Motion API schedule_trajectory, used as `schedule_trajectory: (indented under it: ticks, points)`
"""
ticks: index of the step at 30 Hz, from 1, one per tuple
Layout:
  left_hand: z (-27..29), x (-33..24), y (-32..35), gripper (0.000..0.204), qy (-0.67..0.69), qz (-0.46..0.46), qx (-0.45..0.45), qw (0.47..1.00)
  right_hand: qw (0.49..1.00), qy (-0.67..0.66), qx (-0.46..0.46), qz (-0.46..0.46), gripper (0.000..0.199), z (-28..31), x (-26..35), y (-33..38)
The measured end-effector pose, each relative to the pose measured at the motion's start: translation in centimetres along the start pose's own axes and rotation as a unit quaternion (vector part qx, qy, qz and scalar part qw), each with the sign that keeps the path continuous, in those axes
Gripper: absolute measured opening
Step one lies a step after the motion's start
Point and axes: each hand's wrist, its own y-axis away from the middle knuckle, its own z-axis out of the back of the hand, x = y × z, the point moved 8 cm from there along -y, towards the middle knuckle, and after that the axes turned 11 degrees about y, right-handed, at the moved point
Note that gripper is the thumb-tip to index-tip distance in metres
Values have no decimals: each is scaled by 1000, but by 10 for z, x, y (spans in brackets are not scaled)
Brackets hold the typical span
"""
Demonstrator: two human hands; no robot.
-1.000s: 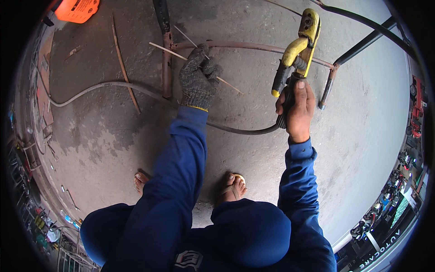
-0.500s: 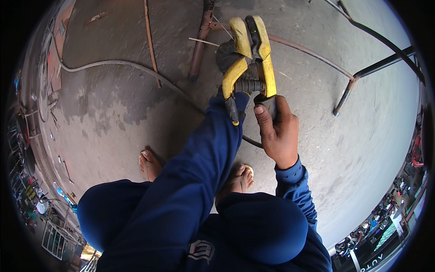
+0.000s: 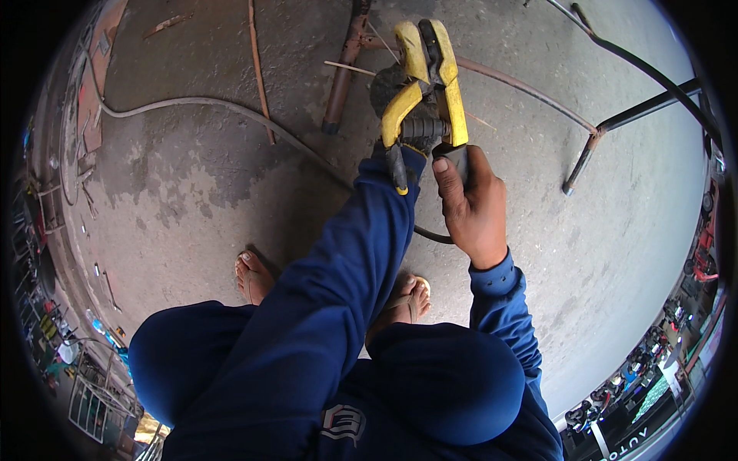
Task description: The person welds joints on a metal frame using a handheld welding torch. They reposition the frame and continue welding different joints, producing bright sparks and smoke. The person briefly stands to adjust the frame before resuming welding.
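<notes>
My right hand (image 3: pixel 478 207) is closed around the dark handle of a yellow welding electrode holder (image 3: pixel 457 115), thumb along its side. The holder has worn yellow jaws, a black coil spring and a yellow lever with a dark tip. It points away from me, over the floor. My left arm reaches forward in a blue sleeve. What shows of my left hand (image 3: pixel 387 88) is a dark grey glove, mostly behind the holder, its fingers hidden. Near it, a thin light rod (image 3: pixel 350 68) sticks out to the left. Beyond is a rusty pipe frame (image 3: pixel 347 77).
A grey cable (image 3: pixel 207 101) snakes across the concrete floor (image 3: pixel 177 253) from the left. A thin rusty bar (image 3: pixel 260 77) lies beside it. At right, a black pipe (image 3: pixel 649 109) joins the frame's rusty crossbar. My sandalled feet (image 3: pixel 411 300) are close below my left arm.
The electrode holder and my right hand have moved slightly away from me. My left sleeve has shifted a little to the right.
</notes>
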Motion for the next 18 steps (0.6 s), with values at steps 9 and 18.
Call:
schedule_trajectory:
  ticks: [9,18]
  points:
    - [4,-2,-1,12,1,4,-4,1000,1000,8,-11,1,46,0,0,0]
    - [3,-1,-2,12,3,7,-1,1000,1000,-1,-13,10,42,-4,-14,0]
